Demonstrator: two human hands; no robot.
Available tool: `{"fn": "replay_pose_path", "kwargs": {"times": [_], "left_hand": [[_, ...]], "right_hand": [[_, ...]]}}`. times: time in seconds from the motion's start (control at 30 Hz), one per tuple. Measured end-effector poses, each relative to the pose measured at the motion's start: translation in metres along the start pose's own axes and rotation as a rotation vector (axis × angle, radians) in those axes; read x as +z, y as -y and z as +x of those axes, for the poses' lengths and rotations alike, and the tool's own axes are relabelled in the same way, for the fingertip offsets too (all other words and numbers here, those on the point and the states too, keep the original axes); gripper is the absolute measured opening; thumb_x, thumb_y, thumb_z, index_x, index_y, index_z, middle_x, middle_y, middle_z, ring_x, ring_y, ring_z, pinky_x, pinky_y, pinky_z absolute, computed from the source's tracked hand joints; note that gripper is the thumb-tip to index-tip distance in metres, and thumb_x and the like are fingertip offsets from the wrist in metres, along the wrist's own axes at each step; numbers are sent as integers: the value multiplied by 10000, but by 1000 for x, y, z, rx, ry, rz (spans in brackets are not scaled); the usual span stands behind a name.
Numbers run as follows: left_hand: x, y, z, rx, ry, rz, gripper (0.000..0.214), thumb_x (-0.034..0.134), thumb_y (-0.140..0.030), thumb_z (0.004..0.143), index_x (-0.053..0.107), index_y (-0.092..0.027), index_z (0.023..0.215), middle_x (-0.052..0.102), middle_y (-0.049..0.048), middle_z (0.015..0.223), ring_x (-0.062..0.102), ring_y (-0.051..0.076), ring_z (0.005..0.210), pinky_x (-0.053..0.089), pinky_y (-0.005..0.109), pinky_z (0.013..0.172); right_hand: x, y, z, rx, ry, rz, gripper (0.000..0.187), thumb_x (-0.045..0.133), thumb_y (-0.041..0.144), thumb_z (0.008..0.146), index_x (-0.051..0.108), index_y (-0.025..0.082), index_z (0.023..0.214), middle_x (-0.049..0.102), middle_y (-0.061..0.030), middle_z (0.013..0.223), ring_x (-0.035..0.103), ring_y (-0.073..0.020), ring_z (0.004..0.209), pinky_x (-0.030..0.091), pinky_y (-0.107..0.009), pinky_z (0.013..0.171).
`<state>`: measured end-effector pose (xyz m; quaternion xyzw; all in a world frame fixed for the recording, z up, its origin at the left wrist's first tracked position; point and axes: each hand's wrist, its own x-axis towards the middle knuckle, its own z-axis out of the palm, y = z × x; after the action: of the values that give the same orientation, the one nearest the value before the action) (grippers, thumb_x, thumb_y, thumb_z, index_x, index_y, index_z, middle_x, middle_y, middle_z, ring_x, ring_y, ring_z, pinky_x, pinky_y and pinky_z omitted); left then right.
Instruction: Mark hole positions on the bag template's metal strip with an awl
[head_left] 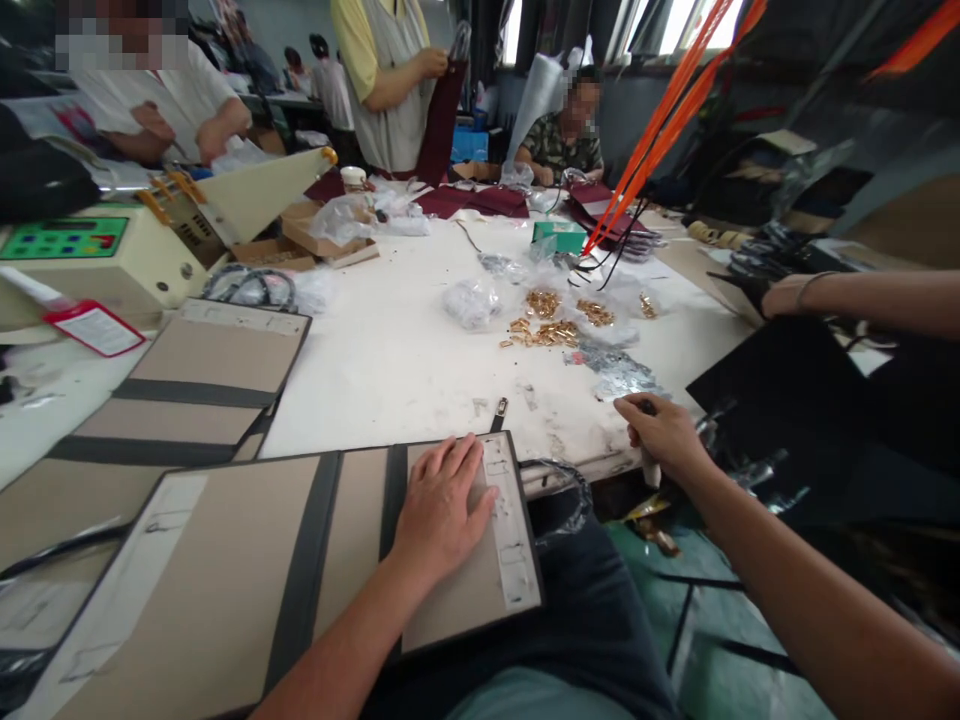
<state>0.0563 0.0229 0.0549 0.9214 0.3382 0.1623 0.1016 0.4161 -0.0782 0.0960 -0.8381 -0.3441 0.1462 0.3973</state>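
Observation:
My left hand point(442, 510) lies flat, fingers stretched out, on the right end of a beige board panel point(367, 560) with dark grey strips across it. Under my fingertips runs a whitish strip point(510, 530) with small metal pieces along it. A black cord handle point(574, 490) sticks out past the panel's right edge. Beyond the far edge lies a small zipper-pull-like metal piece point(501, 408). My right hand point(667, 435) is closed round a small tool point(651, 468) with a dark top and a pale lower end, at the table's front edge; its kind is unclear.
Gold metal fittings point(547, 332) and plastic bags point(471, 303) lie mid-table. More beige panels point(214, 360) and a cream machine point(97, 265) stand left. Orange straps point(652, 120) hang down. Co-workers work across the table; another person's hand point(795, 295) holds black sheets point(795, 400) at right.

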Motion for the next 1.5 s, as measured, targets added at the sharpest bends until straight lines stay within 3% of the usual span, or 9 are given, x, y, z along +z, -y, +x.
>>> {"fn": "replay_pose_path", "kwargs": {"times": [0.2, 0.4, 0.67, 0.87, 1.03, 1.23, 1.33, 1.4, 1.5], "left_hand": [[1, 3, 3, 22, -27, 37, 621, 487, -490, 1048, 502, -173, 1581, 453, 34, 1658, 414, 332, 1504, 375, 563, 1222], [2, 4, 3, 21, -48, 52, 612, 499, -492, 1039, 533, -177, 1563, 470, 35, 1645, 445, 337, 1484, 405, 556, 1207], [2, 6, 3, 23, -57, 47, 609, 504, -486, 1029, 539, -186, 1559, 487, 43, 1630, 464, 340, 1477, 415, 559, 1197], [5, 8, 2, 21, -57, 37, 618, 520, -490, 1024, 534, -187, 1563, 474, 46, 1639, 461, 344, 1479, 408, 563, 1202], [7, 8, 2, 23, -61, 39, 611, 514, -488, 1032, 534, -187, 1563, 469, 47, 1644, 448, 345, 1488, 406, 572, 1200], [2, 5, 0, 11, -44, 26, 606, 523, -471, 1031, 533, -178, 1562, 471, 45, 1644, 427, 336, 1502, 384, 564, 1220], [-1, 2, -2, -8, -10, 3, 611, 523, -460, 1033, 512, -178, 1575, 453, 42, 1658, 404, 327, 1518, 358, 555, 1240], [-3, 0, -3, -20, 10, -13, 621, 525, -461, 1034, 494, -179, 1586, 431, 40, 1672, 379, 323, 1535, 332, 545, 1260], [-6, -2, -4, -37, 35, -38, 629, 533, -473, 1034, 484, -182, 1590, 412, 41, 1684, 358, 319, 1548, 303, 531, 1279]], "right_hand": [[-16, -19, 35, -21, -125, -253, 382, 674, 479, 806, 817, 197, 1020, 742, -69, 818, 672, -232, 759, 489, -321, 696], [-17, -18, 60, -60, -41, -466, 335, 688, 416, 805, 844, 247, 1047, 799, -79, 1054, 703, -282, 991, 487, -339, 840], [-11, -11, 78, -39, -45, -586, 345, 669, 453, 845, 851, 222, 1027, 797, -125, 1087, 715, -300, 959, 471, -328, 724], [-25, -28, 76, -122, 46, -567, 419, 695, 403, 828, 828, 239, 1189, 795, -93, 1067, 710, -266, 939, 503, -329, 824], [-26, -30, 76, -160, 103, -525, 351, 678, 352, 828, 838, 247, 1124, 783, -69, 1026, 695, -237, 927, 492, -313, 840], [-33, -11, 73, -141, 37, -499, 215, 718, 388, 753, 775, 195, 829, 737, -70, 833, 646, -235, 803, 454, -319, 734], [-34, 8, 57, -114, 67, -433, 307, 690, 484, 771, 719, 189, 691, 652, -56, 653, 597, -211, 659, 418, -307, 612], [-25, 27, 39, -91, 127, -353, 400, 660, 570, 800, 727, 184, 723, 608, -42, 590, 570, -192, 578, 413, -296, 547], [8, 65, 2, -59, 273, -166, 454, 686, 618, 796, 736, 167, 775, 594, -32, 563, 543, -170, 516, 421, -286, 506]]}}
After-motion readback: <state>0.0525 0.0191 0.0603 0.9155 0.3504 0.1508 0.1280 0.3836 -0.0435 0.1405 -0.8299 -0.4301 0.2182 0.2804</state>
